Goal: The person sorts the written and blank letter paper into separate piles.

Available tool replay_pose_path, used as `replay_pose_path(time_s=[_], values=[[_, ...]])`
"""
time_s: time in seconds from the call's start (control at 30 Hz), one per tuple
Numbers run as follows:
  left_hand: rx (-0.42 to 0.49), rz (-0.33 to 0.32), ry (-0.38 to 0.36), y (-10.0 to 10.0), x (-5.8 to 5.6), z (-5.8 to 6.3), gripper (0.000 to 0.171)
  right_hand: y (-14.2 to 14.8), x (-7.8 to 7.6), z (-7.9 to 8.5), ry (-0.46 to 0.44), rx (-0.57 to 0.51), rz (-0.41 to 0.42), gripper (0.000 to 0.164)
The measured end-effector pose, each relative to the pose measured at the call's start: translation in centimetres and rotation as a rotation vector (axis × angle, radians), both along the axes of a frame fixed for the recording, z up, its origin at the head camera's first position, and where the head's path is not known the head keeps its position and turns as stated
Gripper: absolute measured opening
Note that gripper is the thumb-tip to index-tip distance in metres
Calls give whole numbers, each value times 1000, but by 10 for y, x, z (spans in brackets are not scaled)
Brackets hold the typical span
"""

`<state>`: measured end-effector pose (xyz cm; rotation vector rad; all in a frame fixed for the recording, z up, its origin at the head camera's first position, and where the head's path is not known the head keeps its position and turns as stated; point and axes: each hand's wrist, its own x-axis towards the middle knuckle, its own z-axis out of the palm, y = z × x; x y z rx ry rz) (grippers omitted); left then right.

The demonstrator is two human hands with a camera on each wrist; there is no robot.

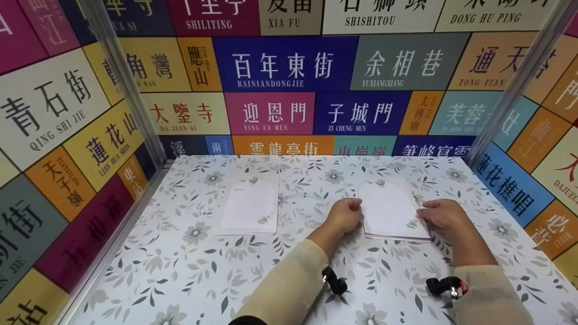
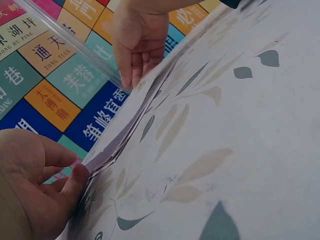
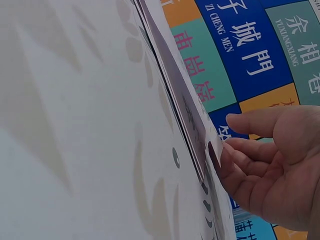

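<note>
A thin stack of white letter paper (image 1: pixel 390 207), printed with a pale arch and small flowers, lies on the right half of the table. At its left edge my left hand (image 1: pixel 345 214) has thumb and index finger pinching the side of the sheets. My right hand (image 1: pixel 445 219) is at the opposite edge. In the right wrist view the right hand (image 3: pixel 275 165) has its fingers against the paper's edge and its thumb apart. The top sheet bows up slightly from those below. To the left lies a second stack of letter paper (image 1: pixel 248 205), untouched.
A white cloth with grey flowers and leaves covers the table (image 1: pixel 194 271). Colourful sign panels (image 1: pixel 284 67) stand behind and at both sides. Clear corner posts (image 1: pixel 131 90) rise by the table's back corners.
</note>
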<state>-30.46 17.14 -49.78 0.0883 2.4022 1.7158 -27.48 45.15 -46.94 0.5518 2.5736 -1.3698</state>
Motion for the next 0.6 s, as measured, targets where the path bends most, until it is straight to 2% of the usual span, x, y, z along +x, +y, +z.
replay_pose_path(time_s=[0.17, 0.33, 0.6], values=[[-32, -7, -3, 1, -1, 1, 35, 1, 1, 1, -37, 22, -35, 70], [-20, -5, -32, 2, 0, 1, 38, 4, 2, 3, -58, 27, -49, 71], [1, -15, -59, -7, -1, 6, 44, -1, -1, 7, 0, -19, -16, 73]])
